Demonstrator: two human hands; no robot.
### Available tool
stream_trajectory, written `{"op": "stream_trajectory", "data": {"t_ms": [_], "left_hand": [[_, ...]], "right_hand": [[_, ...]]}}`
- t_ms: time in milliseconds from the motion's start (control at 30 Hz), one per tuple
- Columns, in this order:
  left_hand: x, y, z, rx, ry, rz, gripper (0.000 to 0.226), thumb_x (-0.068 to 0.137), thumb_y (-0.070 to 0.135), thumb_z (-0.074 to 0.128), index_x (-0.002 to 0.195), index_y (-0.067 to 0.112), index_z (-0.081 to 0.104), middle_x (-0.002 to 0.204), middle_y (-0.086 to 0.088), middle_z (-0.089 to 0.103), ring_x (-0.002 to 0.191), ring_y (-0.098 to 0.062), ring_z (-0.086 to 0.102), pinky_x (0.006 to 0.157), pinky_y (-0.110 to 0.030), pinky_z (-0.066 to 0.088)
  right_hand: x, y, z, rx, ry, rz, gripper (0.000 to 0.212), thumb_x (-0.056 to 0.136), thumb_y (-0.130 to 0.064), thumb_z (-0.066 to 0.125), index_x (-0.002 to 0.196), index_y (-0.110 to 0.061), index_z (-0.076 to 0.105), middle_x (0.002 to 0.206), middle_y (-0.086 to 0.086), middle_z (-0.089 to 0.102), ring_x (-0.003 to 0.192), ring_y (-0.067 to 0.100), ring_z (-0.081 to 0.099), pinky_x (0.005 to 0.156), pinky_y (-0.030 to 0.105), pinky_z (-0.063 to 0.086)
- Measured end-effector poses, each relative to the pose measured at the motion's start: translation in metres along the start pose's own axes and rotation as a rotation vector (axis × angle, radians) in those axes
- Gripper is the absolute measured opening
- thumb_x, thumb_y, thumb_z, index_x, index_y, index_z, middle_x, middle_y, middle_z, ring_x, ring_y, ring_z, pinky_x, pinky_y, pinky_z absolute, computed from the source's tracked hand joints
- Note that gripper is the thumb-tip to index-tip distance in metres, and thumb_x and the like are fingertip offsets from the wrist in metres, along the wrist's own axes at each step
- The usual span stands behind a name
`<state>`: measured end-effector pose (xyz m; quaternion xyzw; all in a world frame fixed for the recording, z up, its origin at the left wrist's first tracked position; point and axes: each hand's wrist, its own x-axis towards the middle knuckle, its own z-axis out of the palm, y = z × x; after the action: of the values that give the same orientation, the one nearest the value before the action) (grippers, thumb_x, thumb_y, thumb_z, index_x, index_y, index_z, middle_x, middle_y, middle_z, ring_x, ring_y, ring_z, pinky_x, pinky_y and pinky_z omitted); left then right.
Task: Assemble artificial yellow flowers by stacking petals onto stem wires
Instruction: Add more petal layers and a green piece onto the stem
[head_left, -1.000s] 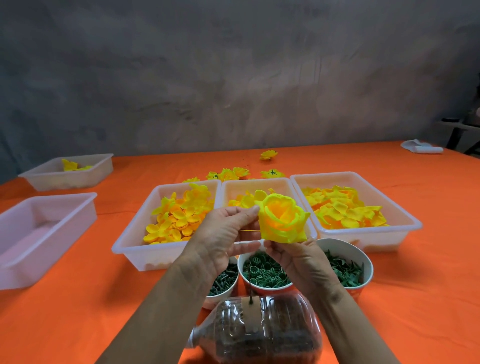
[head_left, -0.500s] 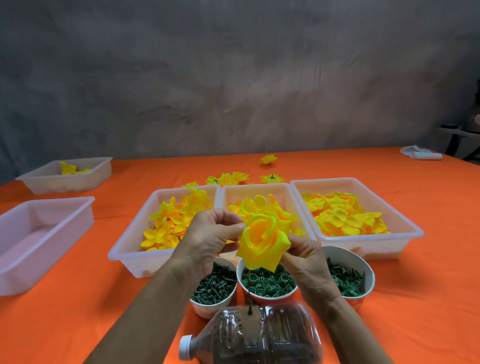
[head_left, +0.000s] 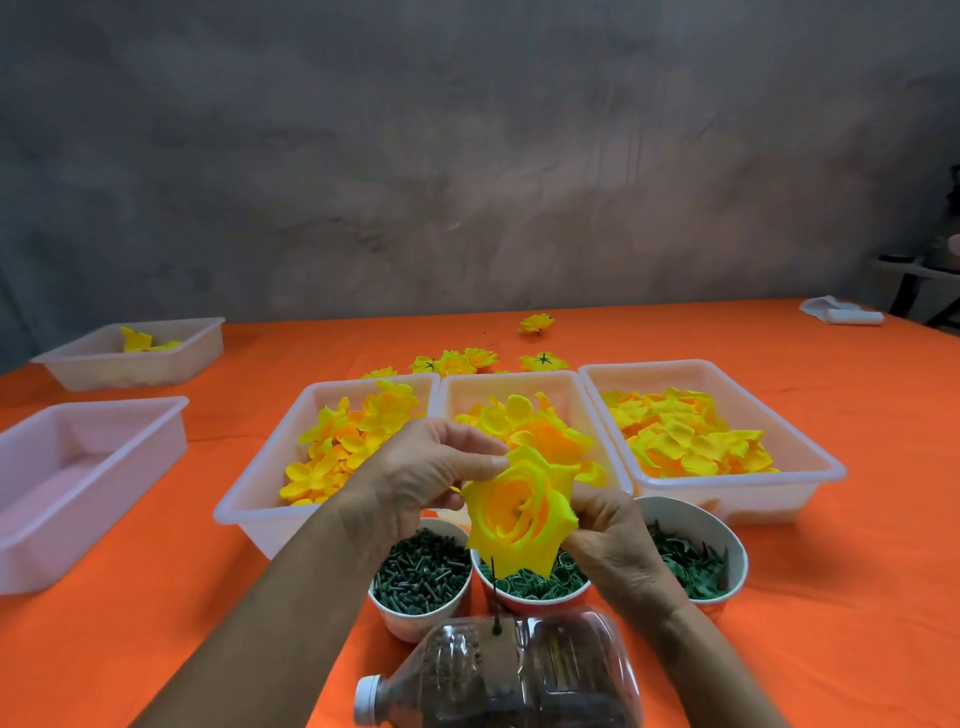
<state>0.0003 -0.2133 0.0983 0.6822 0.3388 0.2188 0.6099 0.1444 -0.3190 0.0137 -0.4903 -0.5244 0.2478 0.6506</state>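
Worked over an orange table spread wide beneath both hands. Beyond the hands, three trays of loose yellow petals side by side; far out to the left of the left hand, two more trays, the nearer one holding nothing visible. Just under the hands, three bowls of dark green parts; nearest the body, below the wrists, a clear bottle lying on its side with a hole cut in its upper wall.

Held between the hands, a half-built flower, now turned face-up toward the camera, where a second ago faced away and sat higher. Left hand pinched the flower's upper left edge, thumb and forefinger closed on the petal rim. Right hand curled behind and under the bloom, gripping from the back; exact finger placement hidden by the petals.

Below the flower, a thin stem wire hung down and reached the bottle's opening; lowered since half a second back. Cannot tell whether the tip rested inside.

Judged from this: petal layers seated and being straightened, bloom brought down close to the bowls, probably for a green backing piece next. Several finished flowers lay past the trays, so more to come.
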Motion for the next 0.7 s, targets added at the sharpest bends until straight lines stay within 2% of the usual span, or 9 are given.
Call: {"op": "stream_trajectory", "data": {"t_ms": [67, 133, 200, 300, 367, 433, 533, 633, 700], "left_hand": [[0.001, 0.001, 0.0, 0.057, 0.058, 0.065, 0.018, 0.074, 0.001, 0.074, 0.07, 0.018, 0.072, 0.067, 0.001, 0.067, 0.059, -0.01, 0.053, 0.05, -0.018, 0.044], [0.002, 0.003, -0.002, -0.008, 0.109, 0.103, 0.017, 0.076, -0.001, 0.073, 0.075, 0.016, 0.071, 0.067, 0.003, 0.067, 0.056, -0.008, 0.054, 0.051, -0.017, 0.045], [0.003, 0.004, -0.003, -0.128, 0.139, 0.084, 0.003, 0.082, 0.01, 0.07, 0.085, 0.011, 0.069, 0.074, 0.0, 0.065, 0.055, -0.007, 0.053, 0.048, -0.017, 0.046], [0.001, -0.001, -0.005, -0.088, 0.1, -0.033, 0.023, 0.088, 0.033, 0.062, 0.084, 0.011, 0.065, 0.069, 0.001, 0.063, 0.055, -0.009, 0.055, 0.047, -0.02, 0.045], [-0.004, -0.003, -0.004, -0.087, -0.006, -0.071, 0.022, 0.087, 0.03, 0.063, 0.076, 0.012, 0.063, 0.06, 0.001, 0.062, 0.052, -0.009, 0.057, 0.047, -0.021, 0.047], [-0.007, -0.004, -0.004, -0.083, -0.016, -0.026, 0.016, 0.084, 0.019, 0.067, 0.071, 0.011, 0.062, 0.054, 0.002, 0.06, 0.048, -0.008, 0.056, 0.046, -0.021, 0.048], [-0.006, -0.003, -0.003, -0.074, 0.123, 0.06, 0.015, 0.08, 0.009, 0.071, 0.07, 0.009, 0.06, 0.051, 0.002, 0.056, 0.042, -0.007, 0.051, 0.043, -0.019, 0.047], [-0.007, -0.004, 0.004, -0.124, 0.214, 0.078, 0.02, 0.087, 0.024, 0.066, 0.072, 0.011, 0.06, 0.062, 0.0, 0.058, 0.048, -0.008, 0.053, 0.046, -0.02, 0.048], [-0.01, -0.008, 0.006, -0.165, 0.195, -0.005, 0.027, 0.091, 0.035, 0.058, 0.078, 0.011, 0.061, 0.067, 0.0, 0.06, 0.053, -0.011, 0.058, 0.049, -0.024, 0.051]], "right_hand": [[0.0, 0.001, 0.0, -0.026, 0.003, 0.003, 0.006, 0.078, -0.007, 0.073, 0.082, -0.005, 0.076, 0.086, 0.03, 0.067, 0.079, 0.025, 0.061, 0.074, 0.053, 0.053], [0.001, -0.001, 0.0, 0.059, 0.038, 0.022, 0.01, 0.075, -0.012, 0.071, 0.082, -0.011, 0.078, 0.086, 0.023, 0.071, 0.081, 0.028, 0.065, 0.075, 0.051, 0.055], [0.002, -0.002, 0.002, 0.18, 0.062, 0.055, 0.016, 0.072, -0.01, 0.07, 0.084, -0.015, 0.079, 0.086, 0.015, 0.074, 0.082, 0.027, 0.069, 0.075, 0.04, 0.058], [0.004, -0.001, 0.007, 0.241, 0.099, 0.074, 0.018, 0.069, -0.009, 0.071, 0.084, -0.016, 0.079, 0.08, 0.007, 0.075, 0.072, 0.013, 0.069, 0.067, 0.023, 0.055], [0.004, -0.002, 0.011, 0.244, 0.107, 0.077, 0.018, 0.069, -0.008, 0.071, 0.082, -0.017, 0.079, 0.079, 0.003, 0.075, 0.07, 0.009, 0.068, 0.065, 0.017, 0.052], [0.003, -0.001, 0.014, 0.242, 0.109, 0.084, 0.018, 0.07, -0.007, 0.071, 0.083, -0.017, 0.079, 0.085, 0.006, 0.075, 0.08, 0.013, 0.07, 0.07, 0.019, 0.053], [0.001, 0.001, 0.018, 0.25, 0.135, 0.107, 0.019, 0.068, -0.007, 0.072, 0.081, -0.02, 0.079, 0.083, 0.004, 0.075, 0.078, 0.012, 0.07, 0.067, 0.019, 0.053], [0.001, 0.002, 0.02, 0.313, 0.17, 0.15, 0.018, 0.066, -0.011, 0.074, 0.083, -0.018, 0.079, 0.083, 0.007, 0.075, 0.077, 0.014, 0.07, 0.065, 0.021, 0.054], [0.001, 0.001, 0.02, 0.344, 0.192, 0.162, 0.023, 0.064, -0.02, 0.075, 0.086, -0.017, 0.078, 0.086, 0.009, 0.075, 0.08, 0.018, 0.07, 0.068, 0.024, 0.055]]}}
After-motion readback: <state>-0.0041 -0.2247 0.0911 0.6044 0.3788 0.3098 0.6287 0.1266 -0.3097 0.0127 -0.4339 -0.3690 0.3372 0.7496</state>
